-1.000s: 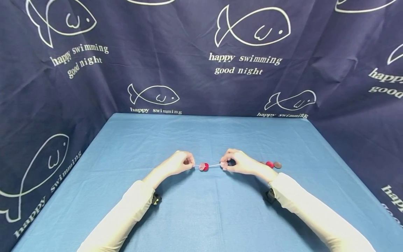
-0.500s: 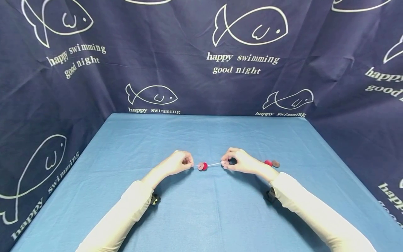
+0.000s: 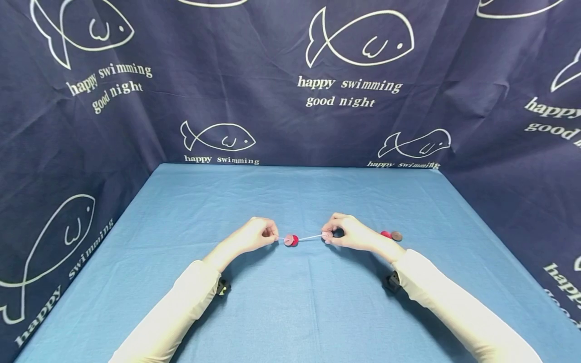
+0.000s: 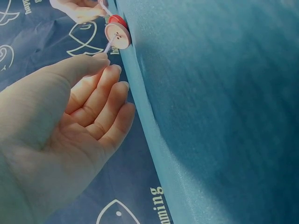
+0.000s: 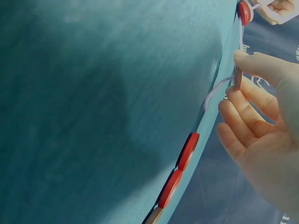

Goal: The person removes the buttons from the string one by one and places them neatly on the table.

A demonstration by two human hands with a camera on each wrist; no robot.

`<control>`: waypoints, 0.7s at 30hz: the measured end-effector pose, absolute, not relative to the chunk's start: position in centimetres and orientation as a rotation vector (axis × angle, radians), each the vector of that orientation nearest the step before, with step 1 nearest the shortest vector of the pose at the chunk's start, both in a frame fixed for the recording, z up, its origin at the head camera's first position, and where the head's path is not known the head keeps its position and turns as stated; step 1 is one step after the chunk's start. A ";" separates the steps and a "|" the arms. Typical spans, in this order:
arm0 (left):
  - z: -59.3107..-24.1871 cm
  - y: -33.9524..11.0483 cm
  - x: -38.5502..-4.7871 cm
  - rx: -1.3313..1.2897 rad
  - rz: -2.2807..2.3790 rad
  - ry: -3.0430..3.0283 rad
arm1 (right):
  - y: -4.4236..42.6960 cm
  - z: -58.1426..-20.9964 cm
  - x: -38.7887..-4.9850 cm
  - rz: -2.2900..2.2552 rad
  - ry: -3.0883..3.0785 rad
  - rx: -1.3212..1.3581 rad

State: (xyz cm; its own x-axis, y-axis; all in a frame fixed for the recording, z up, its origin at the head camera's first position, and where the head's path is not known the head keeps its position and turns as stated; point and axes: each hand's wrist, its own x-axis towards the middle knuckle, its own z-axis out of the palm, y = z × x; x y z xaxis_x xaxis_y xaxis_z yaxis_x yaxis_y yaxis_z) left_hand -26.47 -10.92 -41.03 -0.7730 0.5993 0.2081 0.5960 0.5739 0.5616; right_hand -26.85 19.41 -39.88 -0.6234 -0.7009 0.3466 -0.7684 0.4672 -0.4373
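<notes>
A pale string (image 3: pixel 311 237) runs between the hands, carrying a pink button (image 3: pixel 289 240) and a red button (image 3: pixel 295 241) side by side. My left hand (image 3: pixel 254 235) pinches the string's left end between thumb and index fingertip; in the left wrist view the string leaves that pinch (image 4: pixel 108 59) and enters the pink button (image 4: pixel 117 36). Another pinkish button (image 3: pixel 327 235) is held by my right hand (image 3: pixel 351 233) between thumb and fingers. The right wrist view shows this button (image 5: pixel 238 78) edge-on, a loose tail of string (image 5: pixel 216 91) curving from it to the cloth.
Right of my right hand lie a red button (image 3: pixel 386 234) and a brown one (image 3: pixel 397 236). In the right wrist view, two red buttons (image 5: pixel 188 151) and a brownish one (image 5: pixel 154 216) form a row on the blue cloth (image 3: pixel 290 312). A dark patterned curtain (image 3: pixel 281 101) surrounds the table.
My right hand has shifted slightly rightward with its button, away from the two buttons on the string. My left hand keeps its pinch. The head view has turned a little.
</notes>
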 end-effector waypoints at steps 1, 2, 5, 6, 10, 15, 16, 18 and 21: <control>-41.0 -10.9 -26.5 1.056 0.987 2.783 | 19.5 -39.9 -26.8 0.858 -2.566 1.309; -41.0 -10.9 -26.5 1.056 0.985 2.782 | 19.5 -40.0 -26.8 0.859 -2.560 1.311; -41.0 -10.9 -26.5 1.060 0.982 2.779 | 19.8 -40.0 -26.8 0.862 -2.557 1.303; -41.0 -11.0 -26.5 1.063 0.983 2.778 | 19.8 -40.0 -26.8 0.858 -2.564 1.299; -41.1 -11.0 -26.5 1.059 0.985 2.778 | 20.1 -39.8 -26.7 0.859 -2.642 1.260; -41.0 -11.0 -26.5 1.048 0.976 2.782 | 20.4 -39.7 -26.7 0.838 -2.721 1.207; -41.0 -11.0 -26.4 1.047 0.975 2.781 | 20.5 -39.6 -26.7 0.841 -2.727 1.200; -41.0 -11.0 -26.4 1.051 0.977 2.781 | 20.6 -39.6 -26.6 0.843 -2.719 1.201; -41.0 -11.0 -26.5 1.056 0.977 2.783 | 20.7 -39.7 -26.6 0.864 -2.704 1.205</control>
State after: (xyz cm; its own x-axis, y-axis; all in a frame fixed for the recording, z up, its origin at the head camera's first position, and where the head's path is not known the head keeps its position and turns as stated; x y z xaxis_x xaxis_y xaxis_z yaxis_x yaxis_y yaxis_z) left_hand -26.46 -10.97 -40.97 -0.7725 0.6020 0.2022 0.5963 0.5781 0.5569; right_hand -26.56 20.72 -39.69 -0.6932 -0.6684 0.2697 -0.7009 0.5380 -0.4682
